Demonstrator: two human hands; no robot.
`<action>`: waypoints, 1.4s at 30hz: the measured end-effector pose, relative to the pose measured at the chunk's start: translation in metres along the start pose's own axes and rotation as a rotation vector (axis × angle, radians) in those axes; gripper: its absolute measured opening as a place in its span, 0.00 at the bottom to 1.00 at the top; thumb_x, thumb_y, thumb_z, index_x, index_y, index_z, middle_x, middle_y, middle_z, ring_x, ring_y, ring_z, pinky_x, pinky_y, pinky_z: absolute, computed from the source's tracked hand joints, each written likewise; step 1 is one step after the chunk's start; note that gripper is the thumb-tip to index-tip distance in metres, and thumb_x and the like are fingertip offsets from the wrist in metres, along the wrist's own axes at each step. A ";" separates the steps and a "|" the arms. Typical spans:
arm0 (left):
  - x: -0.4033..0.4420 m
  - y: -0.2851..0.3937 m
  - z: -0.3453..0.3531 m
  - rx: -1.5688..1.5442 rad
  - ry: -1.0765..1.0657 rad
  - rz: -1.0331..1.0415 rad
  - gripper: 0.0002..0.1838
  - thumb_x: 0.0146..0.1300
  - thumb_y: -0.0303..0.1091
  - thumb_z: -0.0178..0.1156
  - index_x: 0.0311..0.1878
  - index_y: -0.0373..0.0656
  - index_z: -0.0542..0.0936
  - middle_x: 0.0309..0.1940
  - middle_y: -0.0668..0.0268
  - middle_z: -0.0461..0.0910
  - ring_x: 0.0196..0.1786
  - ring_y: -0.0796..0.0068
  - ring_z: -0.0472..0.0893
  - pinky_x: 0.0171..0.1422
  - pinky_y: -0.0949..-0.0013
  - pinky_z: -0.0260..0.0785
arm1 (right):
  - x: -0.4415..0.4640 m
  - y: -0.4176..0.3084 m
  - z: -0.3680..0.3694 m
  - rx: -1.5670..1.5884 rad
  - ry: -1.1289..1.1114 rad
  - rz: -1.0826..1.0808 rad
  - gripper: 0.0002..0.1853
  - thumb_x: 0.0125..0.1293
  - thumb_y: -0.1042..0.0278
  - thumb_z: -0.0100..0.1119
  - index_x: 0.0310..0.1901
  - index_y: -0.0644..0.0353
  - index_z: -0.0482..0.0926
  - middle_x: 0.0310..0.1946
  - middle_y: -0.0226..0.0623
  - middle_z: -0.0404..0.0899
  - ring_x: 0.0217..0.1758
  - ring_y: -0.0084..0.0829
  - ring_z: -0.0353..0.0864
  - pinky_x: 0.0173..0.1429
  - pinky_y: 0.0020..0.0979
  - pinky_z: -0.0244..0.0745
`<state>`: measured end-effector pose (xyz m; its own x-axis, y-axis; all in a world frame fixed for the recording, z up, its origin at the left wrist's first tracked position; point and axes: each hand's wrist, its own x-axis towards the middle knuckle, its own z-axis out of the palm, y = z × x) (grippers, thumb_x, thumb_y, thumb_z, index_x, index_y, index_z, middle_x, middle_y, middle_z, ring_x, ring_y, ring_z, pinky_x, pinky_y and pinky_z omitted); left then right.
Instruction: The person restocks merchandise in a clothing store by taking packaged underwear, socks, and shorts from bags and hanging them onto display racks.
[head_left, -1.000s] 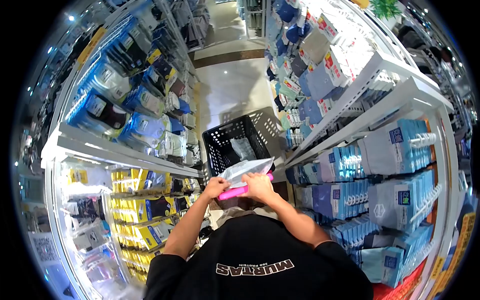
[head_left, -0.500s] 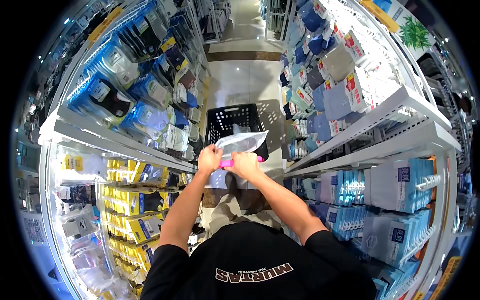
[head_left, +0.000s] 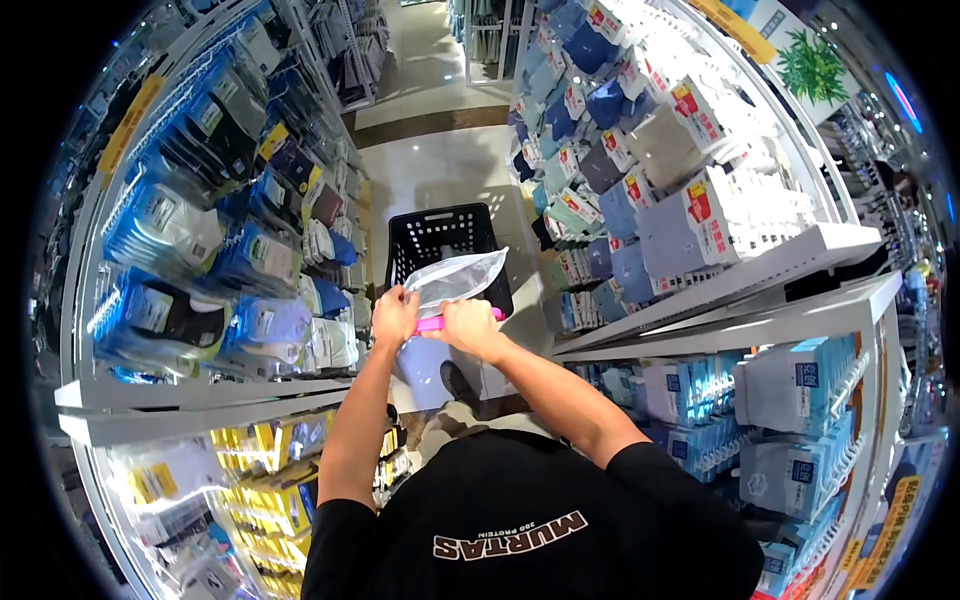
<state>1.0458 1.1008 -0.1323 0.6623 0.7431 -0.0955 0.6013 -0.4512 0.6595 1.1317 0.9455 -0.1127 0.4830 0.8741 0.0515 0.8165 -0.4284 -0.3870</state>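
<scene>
My right hand (head_left: 472,328) is wrapped around a pink handle (head_left: 430,323) in front of a black basket with holes (head_left: 440,217). At the handle's left end, my left hand (head_left: 396,316) has its fingers closed at the left edge of a clear plastic bag with a white rim (head_left: 452,280). The bag spreads over the near part of the basket and hides much of its inside. Something pale shows inside the basket, too unclear to name.
Racks of packaged socks (head_left: 180,225) line my left, with yellow packs (head_left: 275,505) below. To the right hang more packs with red and white labels (head_left: 700,215); light-blue packs (head_left: 785,385) hang below a white shelf edge (head_left: 740,280). A tiled aisle (head_left: 430,165) runs ahead.
My view has turned, so the racks, basket and aisle sit further left. Both hands keep their places at the handle and bag, and the bag stays spread over the basket.
</scene>
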 end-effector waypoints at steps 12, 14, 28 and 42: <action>0.082 0.010 -0.008 -0.033 -0.067 -0.025 0.18 0.60 0.48 0.59 0.41 0.41 0.84 0.38 0.47 0.84 0.45 0.45 0.84 0.51 0.50 0.76 | 0.084 0.012 -0.012 -0.084 -0.046 0.051 0.37 0.50 0.22 0.59 0.28 0.57 0.84 0.21 0.45 0.83 0.28 0.46 0.86 0.33 0.47 0.79; 0.090 0.014 -0.010 -0.042 -0.100 -0.018 0.18 0.60 0.47 0.59 0.41 0.42 0.84 0.38 0.47 0.84 0.45 0.45 0.84 0.51 0.50 0.76 | 0.092 0.017 -0.010 -0.097 -0.061 0.072 0.37 0.49 0.22 0.60 0.29 0.58 0.83 0.23 0.46 0.83 0.29 0.48 0.85 0.35 0.48 0.79; 0.164 0.039 -0.014 -0.051 -0.091 -0.047 0.20 0.61 0.50 0.59 0.41 0.41 0.83 0.36 0.47 0.84 0.44 0.44 0.83 0.51 0.50 0.75 | 0.164 0.043 -0.019 -0.124 -0.041 0.098 0.32 0.49 0.29 0.67 0.28 0.57 0.82 0.22 0.47 0.83 0.28 0.48 0.86 0.34 0.45 0.79; 0.291 0.062 0.014 0.022 -0.012 -0.056 0.19 0.60 0.50 0.60 0.38 0.41 0.83 0.36 0.49 0.84 0.43 0.45 0.84 0.50 0.51 0.75 | 0.281 0.120 -0.022 0.015 -0.112 0.072 0.19 0.51 0.48 0.69 0.31 0.56 0.82 0.25 0.43 0.84 0.31 0.44 0.86 0.37 0.45 0.79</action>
<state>1.2816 1.2822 -0.1293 0.6323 0.7618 -0.1409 0.6475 -0.4198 0.6360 1.3718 1.1346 -0.1244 0.5007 0.8619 -0.0799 0.7761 -0.4878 -0.3997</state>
